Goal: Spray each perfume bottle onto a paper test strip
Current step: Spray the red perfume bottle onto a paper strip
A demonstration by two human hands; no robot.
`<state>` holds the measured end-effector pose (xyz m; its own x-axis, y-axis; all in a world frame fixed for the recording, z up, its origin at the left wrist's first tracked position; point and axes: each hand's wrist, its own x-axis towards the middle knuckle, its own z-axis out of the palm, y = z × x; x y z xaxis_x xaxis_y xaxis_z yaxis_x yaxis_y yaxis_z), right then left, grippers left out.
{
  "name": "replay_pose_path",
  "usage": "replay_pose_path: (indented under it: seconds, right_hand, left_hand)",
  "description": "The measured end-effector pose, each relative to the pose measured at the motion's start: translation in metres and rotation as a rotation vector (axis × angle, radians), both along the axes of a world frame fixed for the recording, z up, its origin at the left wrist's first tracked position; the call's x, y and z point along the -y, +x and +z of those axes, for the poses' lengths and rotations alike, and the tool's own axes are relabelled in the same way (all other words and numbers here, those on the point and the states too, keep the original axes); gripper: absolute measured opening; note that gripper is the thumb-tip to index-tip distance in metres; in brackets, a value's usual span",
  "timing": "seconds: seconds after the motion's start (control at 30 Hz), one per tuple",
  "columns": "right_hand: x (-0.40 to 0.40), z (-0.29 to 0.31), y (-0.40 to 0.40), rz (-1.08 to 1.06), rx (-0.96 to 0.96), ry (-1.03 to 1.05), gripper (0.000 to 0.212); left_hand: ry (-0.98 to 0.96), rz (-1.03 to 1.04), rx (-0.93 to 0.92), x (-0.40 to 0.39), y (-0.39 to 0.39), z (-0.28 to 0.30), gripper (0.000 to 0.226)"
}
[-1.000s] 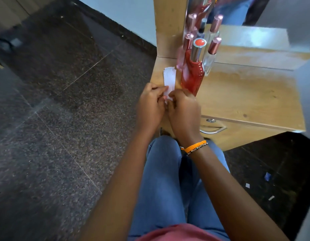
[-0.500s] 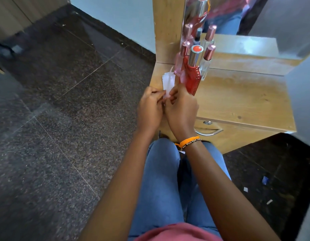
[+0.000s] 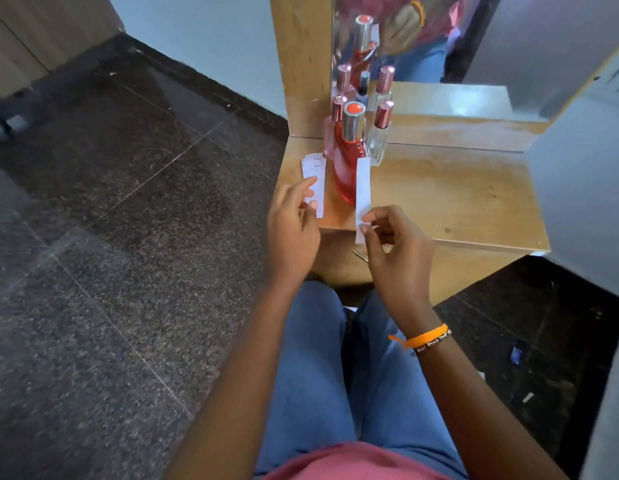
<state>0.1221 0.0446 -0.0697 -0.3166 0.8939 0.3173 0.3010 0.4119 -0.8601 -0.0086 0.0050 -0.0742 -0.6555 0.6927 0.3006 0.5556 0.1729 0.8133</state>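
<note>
The right hand (image 3: 394, 244) pinches a paper strip (image 3: 363, 195) upright before the red bottle (image 3: 348, 168).

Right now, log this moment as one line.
right hand: holds strip | left hand: open, at stack | bottles: capped

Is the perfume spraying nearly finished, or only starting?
Only starting. Done: one paper strip is picked out, pinched in the right hand. In hand: the left hand is by the strip pile. Left: all bottles, like the red bottle, stand capped on the table; no spraying shows.
</note>
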Motion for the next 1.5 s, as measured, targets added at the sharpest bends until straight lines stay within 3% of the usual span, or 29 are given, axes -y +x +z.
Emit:
replay_pose_path:
  seconds: [0.2, 0.53, 0.7, 0.9, 1.13, 1.27, 1.4, 1.5]
  right_hand:
    - [-0.036, -0.014, 0.025, -0.123, -0.008, -0.173, 0.018]
    - [-0.075, -0.021, 0.024, -0.118, 0.353, -0.009, 0.011]
    - [-0.072, -0.009, 0.007, -0.026, 0.169, 0.080, 0.016]
    - [-0.066, -0.002, -0.035, 0.144, 0.044, 0.019, 0.049]
    - [-0.063, -0.004, -0.050, 0.011, 0.016, 0.023, 0.025]
    - [-0.057, 0.003, -0.025, 0.095, -0.081, -0.068, 0.026]
    - [-0.053, 0.018, 0.011, 0.360, -0.207, -0.246, 0.035]
    - [-0.049, 0.024, 0.030, 0.489, -0.211, -0.331, 0.041]
  left_hand:
    - [0.054, -0.084, 0.022, -0.009, 0.042, 0.002, 0.036]
    - [0.031, -0.144, 0.121, -0.016, 0.062, -0.007, 0.040]
    - [0.087, -0.027, 0.193, -0.019, 0.052, -0.007, 0.035]
    - [0.208, 0.060, 0.294, -0.022, 0.039, -0.001, 0.032]
    - [0.223, 0.084, 0.319, -0.022, 0.026, 0.005, 0.026]
    - [0.210, 0.004, 0.362, -0.021, 0.027, 0.017, 0.023]
    - [0.171, -0.211, 0.464, -0.025, 0.032, 0.028, 0.043]
    - [0.166, -0.349, 0.600, -0.024, 0.038, 0.031, 0.037]
